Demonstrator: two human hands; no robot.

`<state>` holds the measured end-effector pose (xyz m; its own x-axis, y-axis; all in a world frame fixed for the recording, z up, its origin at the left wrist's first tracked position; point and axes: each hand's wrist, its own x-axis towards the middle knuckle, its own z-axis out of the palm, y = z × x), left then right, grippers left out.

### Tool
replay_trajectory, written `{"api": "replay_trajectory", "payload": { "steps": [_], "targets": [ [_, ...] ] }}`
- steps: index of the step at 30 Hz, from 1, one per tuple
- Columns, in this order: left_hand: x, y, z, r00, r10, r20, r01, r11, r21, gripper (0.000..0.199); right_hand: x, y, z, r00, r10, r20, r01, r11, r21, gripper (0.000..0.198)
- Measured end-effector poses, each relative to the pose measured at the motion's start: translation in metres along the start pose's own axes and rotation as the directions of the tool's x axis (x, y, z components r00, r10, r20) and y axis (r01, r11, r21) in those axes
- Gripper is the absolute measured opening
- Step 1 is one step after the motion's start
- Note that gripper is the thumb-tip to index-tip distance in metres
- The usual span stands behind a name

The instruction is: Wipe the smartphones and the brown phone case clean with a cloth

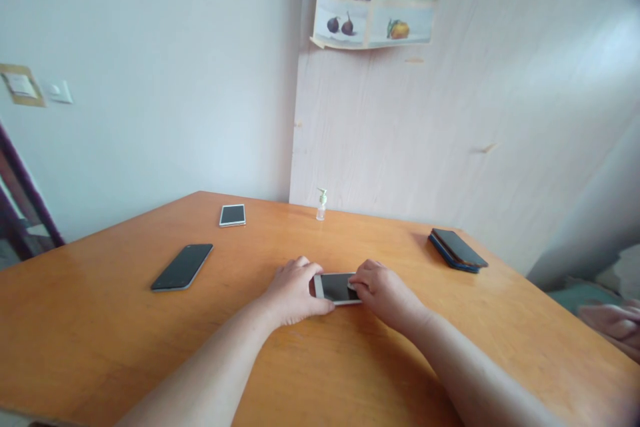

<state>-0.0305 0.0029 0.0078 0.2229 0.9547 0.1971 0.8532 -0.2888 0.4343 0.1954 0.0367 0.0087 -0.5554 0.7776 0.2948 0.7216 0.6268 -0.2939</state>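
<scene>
A white-framed smartphone [334, 287] lies screen up on the wooden table in front of me. My left hand [296, 290] grips its left end, thumb along the near edge and fingers at the far side. Over the right part of the screen is my right hand [379, 290], its fingers pinched on a small white wipe [351, 285] that touches the glass. The phone's right end is hidden under that hand.
On the table [240, 307] a dark phone [183, 267] lies left, a white phone [233, 215] farther back. A clear pump bottle [321, 205] stands at the back edge. Stacked phones [456, 250] lie right. Another person's hand [613, 325] shows at the right edge.
</scene>
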Motion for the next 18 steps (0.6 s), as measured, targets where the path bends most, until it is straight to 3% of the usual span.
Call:
{"api": "replay_trajectory", "payload": {
  "steps": [4,10,15,18],
  "targets": [
    [0.001,0.0,0.001,1.0,-0.006,-0.004,0.006,1.0,0.01,0.056,0.004,-0.004,0.007,0.998,0.052,-0.03,-0.054,0.997,-0.056,0.024],
    [0.002,-0.003,0.004,1.0,-0.001,-0.009,0.001,1.0,0.009,0.056,-0.001,-0.016,0.001,0.997,-0.067,0.022,0.067,0.998,0.019,0.023],
    [0.003,-0.003,0.005,1.0,0.008,-0.021,-0.007,0.999,0.035,0.059,0.001,0.0,0.0,1.0,0.011,0.003,-0.011,1.0,-0.019,0.024],
    [0.003,-0.003,0.005,1.0,0.004,-0.011,-0.003,0.998,0.056,0.06,0.003,-0.005,0.006,1.0,-0.004,-0.018,0.002,0.997,-0.074,0.025]
  ]
}}
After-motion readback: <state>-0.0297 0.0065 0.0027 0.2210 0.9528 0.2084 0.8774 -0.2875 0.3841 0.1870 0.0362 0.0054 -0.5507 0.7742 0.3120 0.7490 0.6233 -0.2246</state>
